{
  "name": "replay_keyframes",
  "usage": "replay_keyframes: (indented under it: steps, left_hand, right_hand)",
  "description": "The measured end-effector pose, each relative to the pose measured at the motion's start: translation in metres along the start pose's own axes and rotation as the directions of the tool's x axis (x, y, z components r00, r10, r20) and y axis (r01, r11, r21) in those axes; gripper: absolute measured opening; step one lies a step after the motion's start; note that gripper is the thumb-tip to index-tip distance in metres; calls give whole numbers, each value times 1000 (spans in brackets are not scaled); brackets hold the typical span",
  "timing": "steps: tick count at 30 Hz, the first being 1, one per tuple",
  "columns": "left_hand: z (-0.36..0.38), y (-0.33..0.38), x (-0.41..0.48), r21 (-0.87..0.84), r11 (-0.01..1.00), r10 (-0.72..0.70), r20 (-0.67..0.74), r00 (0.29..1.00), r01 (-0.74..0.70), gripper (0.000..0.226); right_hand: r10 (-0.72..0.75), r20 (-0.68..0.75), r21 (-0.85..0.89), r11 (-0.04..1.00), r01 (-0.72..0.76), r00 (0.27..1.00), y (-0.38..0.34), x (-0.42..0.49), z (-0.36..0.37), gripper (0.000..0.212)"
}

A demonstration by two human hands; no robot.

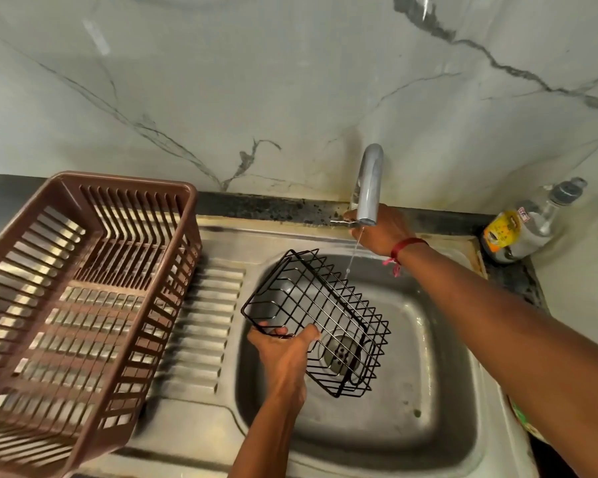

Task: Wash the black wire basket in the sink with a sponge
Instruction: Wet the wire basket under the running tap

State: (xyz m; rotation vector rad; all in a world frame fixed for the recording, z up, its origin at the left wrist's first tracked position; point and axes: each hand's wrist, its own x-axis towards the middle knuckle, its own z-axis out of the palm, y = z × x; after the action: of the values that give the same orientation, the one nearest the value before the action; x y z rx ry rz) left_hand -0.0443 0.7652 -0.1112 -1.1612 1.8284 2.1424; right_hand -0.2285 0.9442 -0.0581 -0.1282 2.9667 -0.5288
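Two hands are engaged. Left hand point(283, 350) grips the near-left rim wire of the black wire basket point(316, 315), fingers curled round it. The basket is held tilted above the sink point(428, 391) basin. Right hand point(384, 232) pinches the tap lever point(340, 221) beside the spout point(370, 188). A thin water stream point(354, 250) falls toward the basket's far side. A brown dish rack point(83, 288) sits on the left.
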Motion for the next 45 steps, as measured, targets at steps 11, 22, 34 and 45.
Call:
replay_keyframes:
  steps: [11,22,34,45]
  left_hand:
    - [7,12,0,-11,1000,11,-13,1000,-11,80]
    - [7,9,0,-30,999,-11,11,1000,11,80]
    - [-9,-3,-7,209,958,144,237,961,-195,111]
    - [-20,-19,-13,329,631,519,494,698,-702,105]
  right_hand:
    - [139,1,276,952,-133,990,-7,6,5,24]
    - [267,87,713,656,-247,960,4,-37,29,55]
    - [238,487,687,491,-536,841,-3,-117,38,69]
    - [115,710,698,9,-716,694,32,-142,32,105]
